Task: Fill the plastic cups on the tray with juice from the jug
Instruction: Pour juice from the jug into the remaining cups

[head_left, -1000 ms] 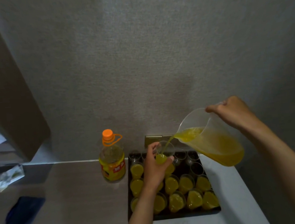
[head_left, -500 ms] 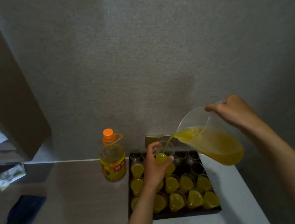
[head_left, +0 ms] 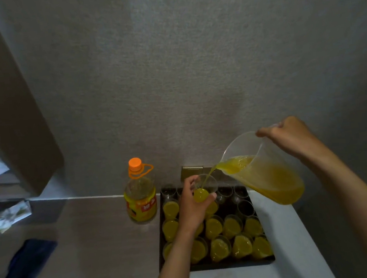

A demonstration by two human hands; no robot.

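Head view looks down on both hands at work above a dark tray (head_left: 161,244). The left hand (head_left: 191,208) is curled round a clear plastic cup (head_left: 203,188), thumb on the near side and fingers wrapped behind it, and holds it raised over the back rows of the tray. The cup is tipped slightly and is about half full of yellow juice. The right hand (head_left: 285,135) grips the rim and handle end of a clear jug (head_left: 264,170), its fingers closed over the top edge. The jug is tilted steeply to the left, spout down, and a thin stream of juice (head_left: 209,174) runs from the spout into the held cup. Juice fills roughly the lower half of the jug.

Below the hands the tray sits on a pale worktop (head_left: 289,252) near the wall. The front rows hold filled cups (head_left: 238,244) packed close together, each yellow nearly to the brim, with more filled ones up the left side. At the back and back right stand several empty cups (head_left: 244,207), clear and dark inside. The left forearm hides part of the middle rows.

Just beside the tray's left edge stands a bottle (head_left: 141,196) with an orange cap and a yellow label, upright, close to the wall. Well apart, at the far left of the worktop, lies a dark blue object (head_left: 29,261); what it is cannot be told.
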